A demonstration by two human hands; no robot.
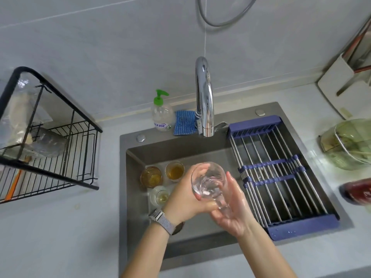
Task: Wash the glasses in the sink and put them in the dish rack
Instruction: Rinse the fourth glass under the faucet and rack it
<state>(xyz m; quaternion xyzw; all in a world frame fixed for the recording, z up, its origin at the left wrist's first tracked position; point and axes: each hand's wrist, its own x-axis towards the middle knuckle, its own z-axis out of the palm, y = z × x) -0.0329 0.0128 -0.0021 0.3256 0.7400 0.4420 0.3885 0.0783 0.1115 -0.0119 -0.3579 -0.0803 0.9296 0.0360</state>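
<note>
The task looks to be in its early part. In the lower middle of the frame a person holds one clear stemmed drinking glass (pixel 208 181) over the dark grey square sink (pixel 180 153), tilted with its mouth toward the upper left. The left hand (pixel 186 199) wraps around the bowl from the left, fingers closed on it; the right hand (pixel 232 207) cups the stem and base from below and the right, fingers curled around the glass, its skin wet and shiny. No water stream can be made out under the chrome curved tap (pixel 204 97), so whether this is rinsing or rubbing is unclear.

Three more glasses stand on the sink floor just left of the hands: an amber ribbed tumbler (pixel 151 176), a small clear glass holding yellow liquid (pixel 174 170), and a pale ribbed glass (pixel 159 195) partly behind the left wrist. All appear unwashed.

The blue-framed roll-up rack of steel rods (pixel 281 173) lies across the right side of the sink and holds nothing, so no glass seems finished. A black wire dish rack (pixel 60 149) sits on the grey tabletop (pixel 60 237) at the left edge and holds other items, no glasses that can be made out.

A clear soap bottle with a green pump (pixel 161 115) and a blue woven cloth (pixel 184 122) stand behind the sink. A green-tinted lidded container (pixel 349 145) sits at the right edge. Nothing blocks the way from hands to the blue rack.
</note>
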